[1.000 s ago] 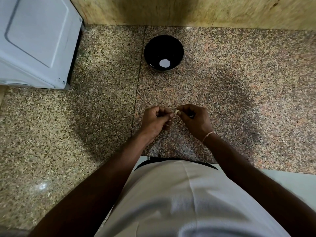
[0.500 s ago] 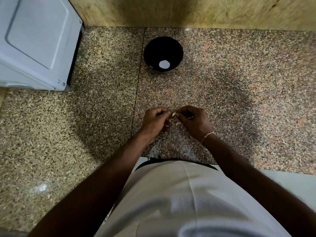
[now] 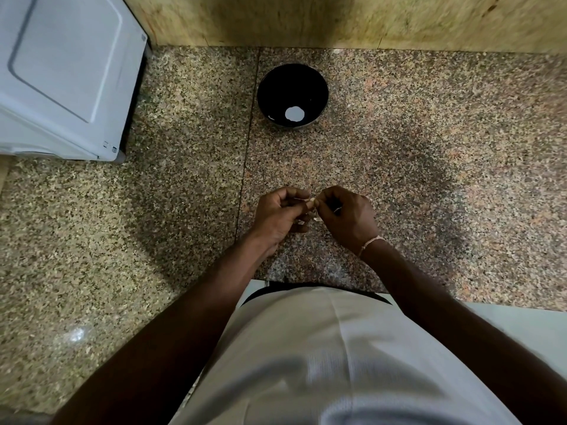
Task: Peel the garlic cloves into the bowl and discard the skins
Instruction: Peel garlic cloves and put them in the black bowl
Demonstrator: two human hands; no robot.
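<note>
At far left, a smooth pale-grey appliance point(image 3: 61, 72) with rounded corners and a raised panel outline sits on a speckled granite countertop point(image 3: 153, 240) of tan, brown and black flecks; a tiny mark near its lower right corner is too small to read. A thin seam runs through the polished stone, and a rough, mottled yellow-brown wall point(image 3: 337, 19) rises behind it. Toward the middle, near the wall, stands a round, glossy black bowl point(image 3: 293, 96) with a bright white patch low inside it; whether that is a reflection or something lying there cannot be told. Well apart from the bowl, nearer the person, the left hand point(image 3: 277, 220) has its fingers curled and pinches a small pale garlic clove point(image 3: 311, 202) at the fingertips. The right hand point(image 3: 348, 217), fingers also curled, pinches the same clove from the other side, so both hands meet on it above the counter. A scrap of papery pale skin point(image 3: 317, 219) shows just below the fingertips. A thin light thread band point(image 3: 369, 243) circles the right wrist. At the bottom a white ribbed shirt point(image 3: 337, 363) fills the view.
</note>
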